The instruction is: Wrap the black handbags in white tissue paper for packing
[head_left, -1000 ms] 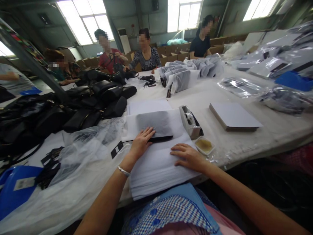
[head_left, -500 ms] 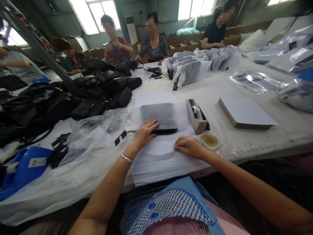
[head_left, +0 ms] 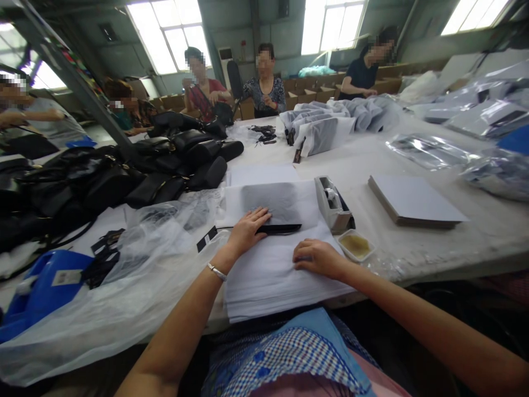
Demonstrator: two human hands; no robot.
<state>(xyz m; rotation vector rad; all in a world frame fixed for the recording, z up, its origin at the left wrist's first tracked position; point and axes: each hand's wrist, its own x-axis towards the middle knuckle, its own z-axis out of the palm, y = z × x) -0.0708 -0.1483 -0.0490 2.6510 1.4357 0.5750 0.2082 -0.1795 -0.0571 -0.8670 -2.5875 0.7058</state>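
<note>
A flat black item (head_left: 285, 227) lies mostly beneath thin white translucent cloth (head_left: 308, 196), its dark lower edge showing. My left hand (head_left: 250, 225) rests palm down on it, fingers stretched out. A black tag (head_left: 206, 239) on a cord sticks out to the left. My right hand (head_left: 316, 256) is curled at the upper layer of a stack of white cloth sheets (head_left: 264, 298), with thumb and fingers closing on the cloth. A small dark patch shows between them; I cannot make out what it is.
A box with a tape roll (head_left: 333, 204) and a dish of yellowish stuff (head_left: 355, 245) stand to the right, near stacked boards (head_left: 417, 201). Black handbags (head_left: 157, 187) and a blue jug (head_left: 49, 286) lie left. Wrapped bags (head_left: 326, 135) stand ahead; co-workers sit beyond.
The view has tipped slightly upward. Both my hands keep nearly the same places on the cloth. Across the table, a co-worker has raised a hand from the tabletop.
</note>
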